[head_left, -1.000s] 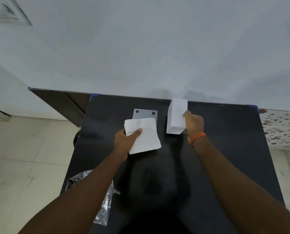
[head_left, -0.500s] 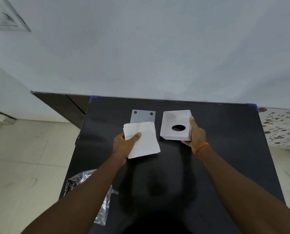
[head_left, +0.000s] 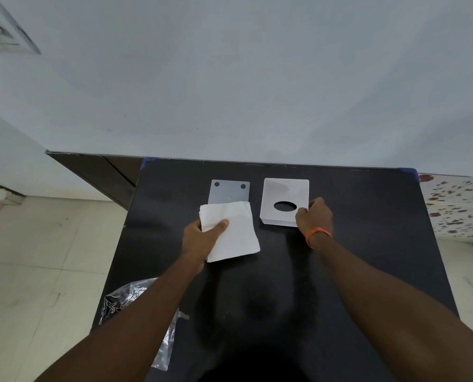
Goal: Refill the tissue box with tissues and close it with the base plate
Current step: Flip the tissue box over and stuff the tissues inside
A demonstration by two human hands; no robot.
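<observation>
A white square tissue box lies on the black table with its oval opening facing up. My right hand grips its near right corner. A stack of white tissues is pinched in my left hand, thumb on top, just left of the box. The grey base plate, with two dark dots at its far corners, lies flat behind the tissues, which cover its near edge.
A crumpled clear plastic wrapper lies at the table's near left edge, partly under my left forearm. A pale wall rises right behind the table. Tiled floor lies to the left and a speckled surface to the right.
My right hand has turned the tissue box from standing on edge to lying flat, its opening upward. The left hand with the tissues has barely moved.
</observation>
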